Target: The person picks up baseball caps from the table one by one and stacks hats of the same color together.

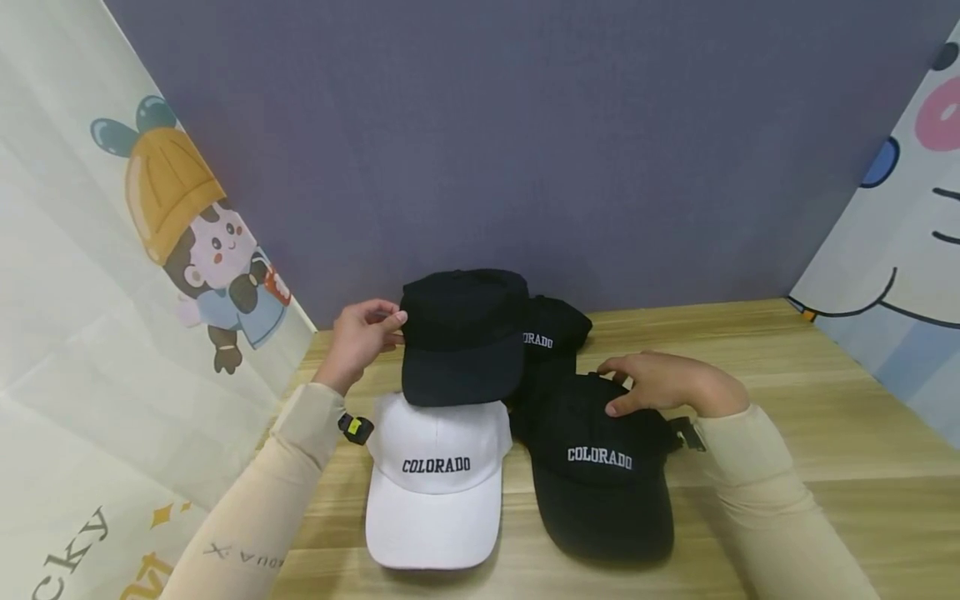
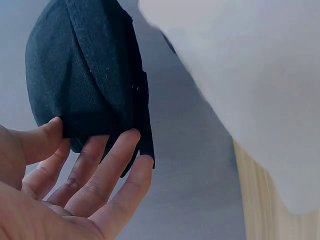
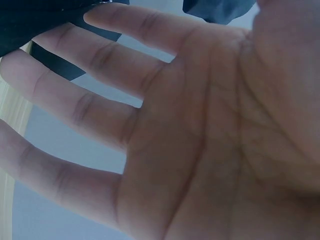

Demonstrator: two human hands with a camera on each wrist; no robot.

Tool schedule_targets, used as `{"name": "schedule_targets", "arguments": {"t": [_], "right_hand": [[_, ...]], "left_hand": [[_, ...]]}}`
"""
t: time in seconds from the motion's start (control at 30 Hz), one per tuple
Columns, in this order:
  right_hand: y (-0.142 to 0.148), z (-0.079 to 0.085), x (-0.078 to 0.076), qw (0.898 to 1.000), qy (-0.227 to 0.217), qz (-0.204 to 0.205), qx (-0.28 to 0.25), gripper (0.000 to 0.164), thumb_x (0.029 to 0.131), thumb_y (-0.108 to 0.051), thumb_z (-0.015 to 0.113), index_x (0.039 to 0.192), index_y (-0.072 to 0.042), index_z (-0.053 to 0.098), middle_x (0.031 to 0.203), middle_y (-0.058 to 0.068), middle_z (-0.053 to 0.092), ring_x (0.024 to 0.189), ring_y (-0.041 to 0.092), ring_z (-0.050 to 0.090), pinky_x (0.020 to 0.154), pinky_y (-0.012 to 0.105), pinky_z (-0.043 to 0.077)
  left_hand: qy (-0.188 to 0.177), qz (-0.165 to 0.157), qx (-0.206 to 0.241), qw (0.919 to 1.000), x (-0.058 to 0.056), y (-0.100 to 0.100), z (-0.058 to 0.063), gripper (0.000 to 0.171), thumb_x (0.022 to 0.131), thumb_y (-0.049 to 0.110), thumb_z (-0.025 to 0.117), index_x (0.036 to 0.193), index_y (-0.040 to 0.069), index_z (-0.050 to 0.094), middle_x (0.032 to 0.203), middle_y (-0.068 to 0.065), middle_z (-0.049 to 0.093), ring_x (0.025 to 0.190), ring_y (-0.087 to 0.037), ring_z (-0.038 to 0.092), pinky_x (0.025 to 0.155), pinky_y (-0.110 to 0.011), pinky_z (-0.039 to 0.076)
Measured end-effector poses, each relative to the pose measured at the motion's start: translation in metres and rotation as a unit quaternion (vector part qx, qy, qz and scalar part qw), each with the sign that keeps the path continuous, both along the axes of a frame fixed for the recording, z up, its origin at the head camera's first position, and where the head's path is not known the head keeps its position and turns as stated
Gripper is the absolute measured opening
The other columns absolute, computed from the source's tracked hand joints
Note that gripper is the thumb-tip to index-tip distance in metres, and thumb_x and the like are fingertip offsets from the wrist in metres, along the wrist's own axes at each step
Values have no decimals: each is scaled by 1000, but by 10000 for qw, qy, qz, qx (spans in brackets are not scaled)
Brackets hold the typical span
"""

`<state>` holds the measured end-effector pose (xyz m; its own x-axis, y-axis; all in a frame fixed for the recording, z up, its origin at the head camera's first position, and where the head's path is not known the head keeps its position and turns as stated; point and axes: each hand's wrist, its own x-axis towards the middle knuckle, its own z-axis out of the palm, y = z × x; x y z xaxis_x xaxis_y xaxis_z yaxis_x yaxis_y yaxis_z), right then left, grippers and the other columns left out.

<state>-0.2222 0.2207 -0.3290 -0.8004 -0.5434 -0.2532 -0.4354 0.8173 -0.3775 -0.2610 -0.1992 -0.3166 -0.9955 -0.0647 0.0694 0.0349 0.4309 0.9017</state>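
Observation:
My left hand [image 1: 363, 337] pinches a plain black cap [image 1: 463, 333] at its left edge, thumb on the outside and fingers at the underside. In the left wrist view this black cap [image 2: 85, 70] rises above the fingers [image 2: 102, 192]. Its brim overlaps the top of a white cap [image 1: 435, 492] lettered COLORADO. My right hand [image 1: 663, 382] touches the crown of a black COLORADO cap [image 1: 603, 500], the thumb on its front. The right wrist view shows long, spread fingers [image 3: 100, 57] with their tips at the dark cloth.
Another black COLORADO cap [image 1: 555, 321] stands behind, partly hidden by the lifted one. The wooden table [image 1: 757, 383] ends at a grey-blue back panel [image 1: 525, 150]. Side panels with cartoon prints stand at the left [image 1: 67, 292] and right [image 1: 892, 242].

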Motion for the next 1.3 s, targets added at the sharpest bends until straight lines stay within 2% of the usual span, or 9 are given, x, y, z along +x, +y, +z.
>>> {"name": "schedule_targets", "arguments": {"t": [0.1, 0.27, 0.5, 0.63, 0.8, 1.0, 1.2, 1.3], "right_hand": [[0, 1, 0, 10000, -25, -7, -14, 68, 90, -39, 77, 141, -1, 55, 130, 23, 66, 120, 41, 63, 99, 58, 49], [0, 2, 1, 10000, -79, -13, -57, 68, 90, -39, 77, 142, -1, 54, 131, 23, 65, 121, 41, 62, 99, 58, 49], [1, 0, 0, 9999, -97, -22, -87, 67, 90, -38, 78, 141, -2, 55, 130, 23, 66, 120, 41, 63, 97, 56, 51], [2, 0, -1, 9999, -102, -22, -128, 66, 90, -38, 78, 140, -3, 56, 128, 24, 66, 117, 40, 64, 95, 55, 52], [3, -1, -2, 9998, -109, -25, -153, 63, 89, -38, 78, 138, -4, 56, 126, 24, 66, 114, 39, 64, 93, 55, 52], [3, -2, -3, 9999, -65, -64, -90, 63, 90, -40, 77, 137, -3, 57, 125, 21, 65, 117, 39, 60, 95, 55, 50], [3, -5, -6, 10000, -28, 74, -22, 59, 91, -41, 76, 131, 0, 63, 120, 12, 68, 113, 34, 58, 95, 53, 49], [4, -5, -7, 9999, -68, 122, -77, 53, 90, -41, 77, 125, -2, 66, 114, 8, 68, 107, 30, 60, 92, 51, 51]], "left_hand": [[-2, -30, -7, 10000, 3, 3, 2, 25, 100, 25, 68, 113, 4, 67, 115, -17, 70, 89, -28, 77, 90, -48, 59], [16, -70, 62, 10000, 9, 8, 5, 24, 100, 24, 68, 112, 4, 67, 114, -16, 70, 92, -33, 76, 89, -48, 60], [183, -206, 86, 9996, 18, 16, 6, 23, 99, 24, 69, 111, 4, 68, 108, -15, 72, 80, -20, 75, 88, -49, 60], [224, -287, 144, 9992, 22, 21, 8, 22, 99, 23, 69, 111, 4, 69, 106, -14, 72, 84, -25, 76, 87, -47, 60], [269, -364, 156, 9989, 28, 28, 9, 21, 99, 21, 69, 109, 3, 69, 105, -15, 73, 81, -22, 76, 86, -45, 61], [379, -468, 173, 9980, 33, 36, 8, 20, 99, 21, 70, 107, 3, 69, 103, -14, 74, 86, -32, 76, 84, -42, 61], [435, -546, 75, 9975, 40, 44, 7, 18, 98, 22, 71, 104, 6, 70, 100, -12, 74, 76, -17, 74, 81, -38, 61], [508, -600, -20, 9969, 43, 48, 5, 17, 98, 22, 71, 104, 6, 71, 99, -13, 74, 74, -15, 73, 81, -37, 61]]}}
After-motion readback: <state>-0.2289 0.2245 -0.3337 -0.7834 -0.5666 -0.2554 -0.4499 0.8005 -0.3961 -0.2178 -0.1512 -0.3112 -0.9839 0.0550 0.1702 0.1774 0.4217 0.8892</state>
